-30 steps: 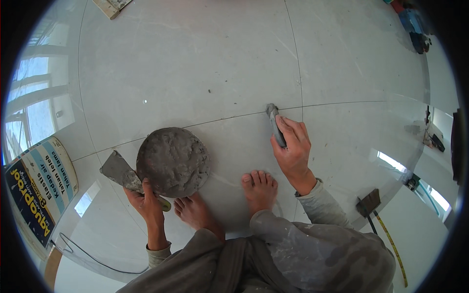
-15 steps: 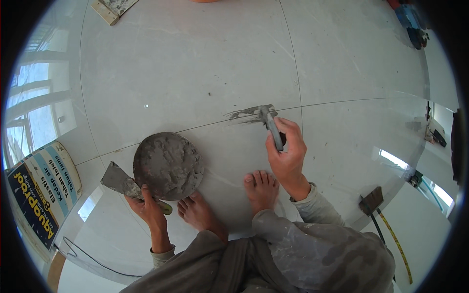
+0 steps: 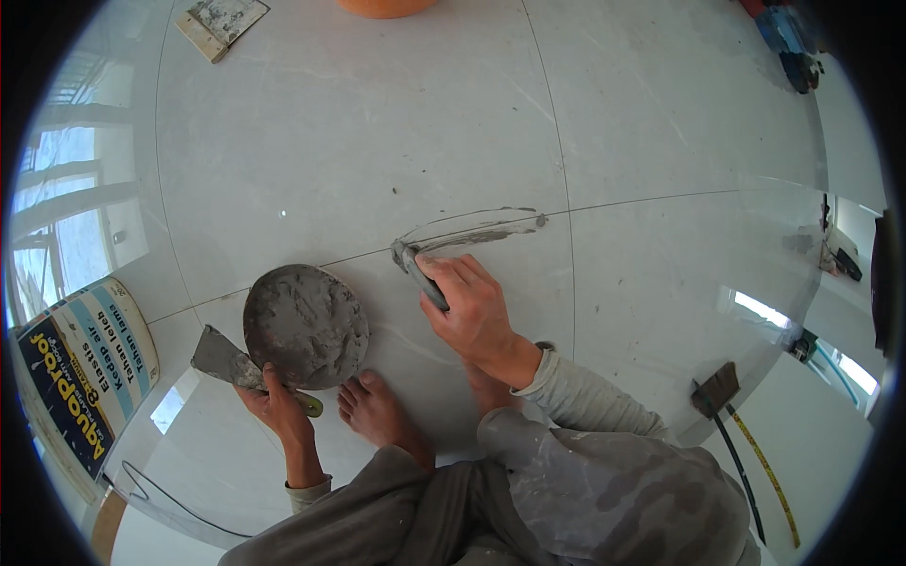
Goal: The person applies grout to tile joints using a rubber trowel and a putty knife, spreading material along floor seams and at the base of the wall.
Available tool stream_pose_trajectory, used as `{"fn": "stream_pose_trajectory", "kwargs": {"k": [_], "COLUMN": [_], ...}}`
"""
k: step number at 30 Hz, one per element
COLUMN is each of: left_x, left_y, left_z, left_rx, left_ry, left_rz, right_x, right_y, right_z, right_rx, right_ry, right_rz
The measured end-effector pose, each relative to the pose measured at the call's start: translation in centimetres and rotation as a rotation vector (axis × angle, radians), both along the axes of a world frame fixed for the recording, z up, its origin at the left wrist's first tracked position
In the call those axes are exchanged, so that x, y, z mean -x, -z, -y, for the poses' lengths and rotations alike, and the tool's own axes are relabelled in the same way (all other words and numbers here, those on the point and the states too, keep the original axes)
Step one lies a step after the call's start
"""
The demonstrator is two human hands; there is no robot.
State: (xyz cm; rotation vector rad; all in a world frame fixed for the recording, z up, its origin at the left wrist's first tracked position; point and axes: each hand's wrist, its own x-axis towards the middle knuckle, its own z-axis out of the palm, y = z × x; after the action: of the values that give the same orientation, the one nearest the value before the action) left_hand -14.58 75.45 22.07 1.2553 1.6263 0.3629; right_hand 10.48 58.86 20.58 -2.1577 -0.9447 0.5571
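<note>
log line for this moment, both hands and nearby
left hand: holds putty knife by bowl of grey paste | right hand: grips grey-smeared tool, tip at tile joint | floor: grey smears along joint

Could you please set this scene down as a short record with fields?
Left hand: grips a putty knife at the near rim of a bowl
Bowl contents: gray paste
Right hand: holds a small spreader, tip at a tile joint
Floor: pale tiles, gray smears near the joint
Far left: white bucket with blue stripes
</note>
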Motion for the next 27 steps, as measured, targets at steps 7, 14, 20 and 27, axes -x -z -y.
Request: {"fn": "stream_pose_trajectory", "kwargs": {"k": [7,14,20,27], "left_x": [0.8,3.5,6.0,7.4], "left_y": [-0.5,-0.3,-0.8,-1.2], "left_z": [-0.1,-0.3,0.0,0.6], "left_rx": [-0.055,-0.073,-0.138,-0.1], "left_ry": [-0.067,-0.141,-0.19,-0.271], "left_rz": [-0.055,-0.048,-0.081,-0.101], "right_x": [-6.9,-3.0,0.7,-6.9], "right_y": [-0.2,0.2,0.5,1.4], "right_z": [9.0,2.5,-2.3,1.0], "right_rx": [0.123,0.118,-0.058,-0.029], "right_ry": [0.491,0.262,-0.043,-0.403], "right_rz": [0.272,0.18,0.085,0.467]}}
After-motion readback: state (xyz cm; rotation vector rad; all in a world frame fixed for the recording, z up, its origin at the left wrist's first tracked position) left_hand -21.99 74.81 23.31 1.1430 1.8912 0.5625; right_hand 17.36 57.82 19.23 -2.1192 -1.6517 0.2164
